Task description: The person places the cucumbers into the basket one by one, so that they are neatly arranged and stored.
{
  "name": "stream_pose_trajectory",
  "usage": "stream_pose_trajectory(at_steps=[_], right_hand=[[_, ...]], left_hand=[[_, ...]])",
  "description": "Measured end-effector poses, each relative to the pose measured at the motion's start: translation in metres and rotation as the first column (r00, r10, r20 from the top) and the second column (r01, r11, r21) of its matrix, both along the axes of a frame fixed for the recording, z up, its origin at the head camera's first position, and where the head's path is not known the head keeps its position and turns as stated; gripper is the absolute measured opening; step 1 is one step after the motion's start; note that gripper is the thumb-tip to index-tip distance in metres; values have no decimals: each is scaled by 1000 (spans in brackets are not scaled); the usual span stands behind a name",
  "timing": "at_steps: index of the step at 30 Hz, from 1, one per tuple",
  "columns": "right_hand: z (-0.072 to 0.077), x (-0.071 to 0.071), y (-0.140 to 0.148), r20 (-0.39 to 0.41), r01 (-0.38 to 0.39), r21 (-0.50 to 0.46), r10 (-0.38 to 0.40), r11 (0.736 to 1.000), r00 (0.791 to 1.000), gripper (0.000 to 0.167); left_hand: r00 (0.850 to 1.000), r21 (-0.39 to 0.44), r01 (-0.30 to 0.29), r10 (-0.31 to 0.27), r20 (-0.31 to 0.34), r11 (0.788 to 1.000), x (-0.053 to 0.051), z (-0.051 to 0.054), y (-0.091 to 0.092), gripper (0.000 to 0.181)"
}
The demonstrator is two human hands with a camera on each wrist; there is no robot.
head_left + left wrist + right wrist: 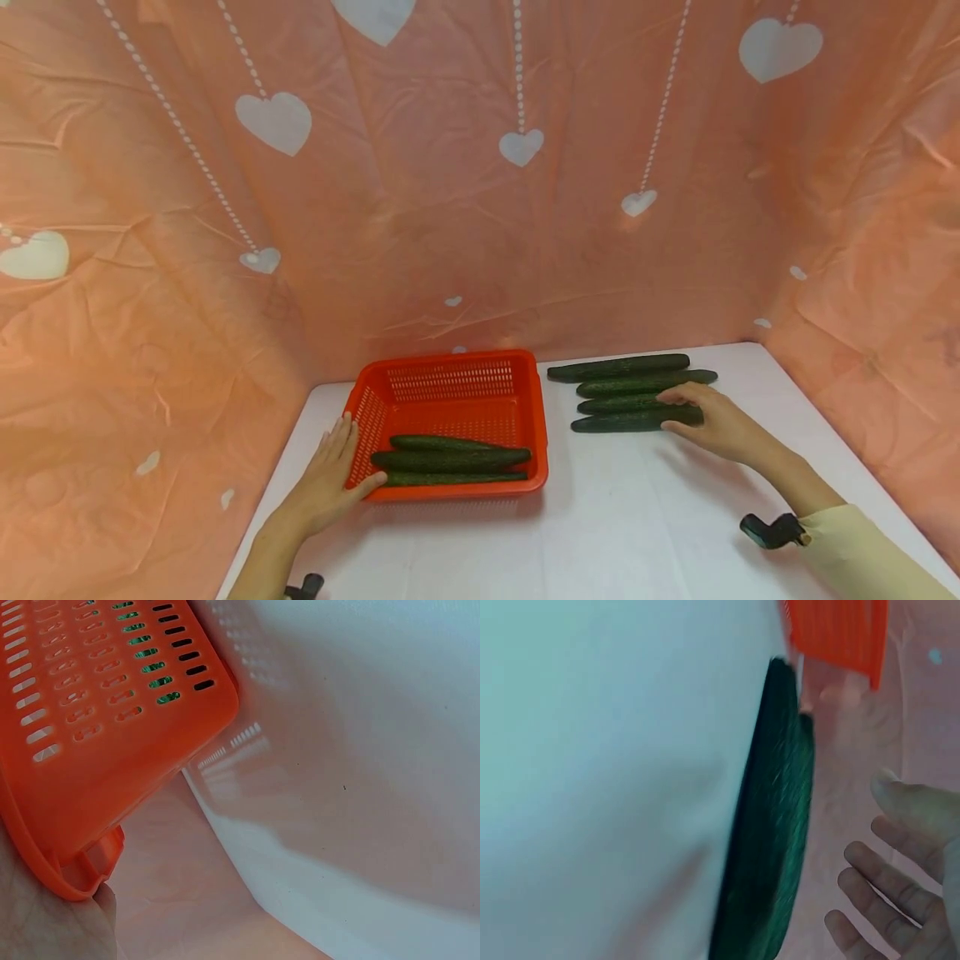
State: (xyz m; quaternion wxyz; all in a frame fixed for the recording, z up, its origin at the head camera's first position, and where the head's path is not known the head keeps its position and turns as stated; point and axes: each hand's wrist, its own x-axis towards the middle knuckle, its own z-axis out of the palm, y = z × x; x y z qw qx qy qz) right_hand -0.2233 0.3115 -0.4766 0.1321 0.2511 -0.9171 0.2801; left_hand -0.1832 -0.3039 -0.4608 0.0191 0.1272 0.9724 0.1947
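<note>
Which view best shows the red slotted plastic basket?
The head view: the red slotted plastic basket shows nearly whole, with long dark green cucumbers inside. The left wrist view shows part of its outside, close up; the right wrist view, only a cut-off piece.

Basket [542, 433]: smooth plastic. Cucumbers [630, 367]: rough skin. Backdrop [420, 217]: creased sheet. Tabletop [615, 525]: smooth.

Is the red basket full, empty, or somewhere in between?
Partly full: three cucumbers lie along the near side of the red basket, which is bare behind them.
</note>
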Motion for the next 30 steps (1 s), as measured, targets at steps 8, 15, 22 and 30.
stream_pose_trajectory(at_steps=[8, 15, 22, 30], right_hand=[[-20, -7, 29, -50, 29, -14, -30, 999, 998, 39], [-38, -19, 47, -125, 35, 2, -34, 999, 992, 41], [-39, -18, 51, 40, 105, 25, -106, 994, 994, 38], [-43, -20, 53, 109, 116, 6, -116, 993, 987, 35]], left_hand=[[1000, 3, 0, 0, 2, 1000, 0, 2, 0, 109], [1000, 8, -7, 7, 17, 1000, -1, 0, 0, 108], [1000, 13, 15, -15, -15, 1000, 0, -3, -1, 108], [999, -4, 16, -17, -32, 1000, 0, -3, -1, 108]])
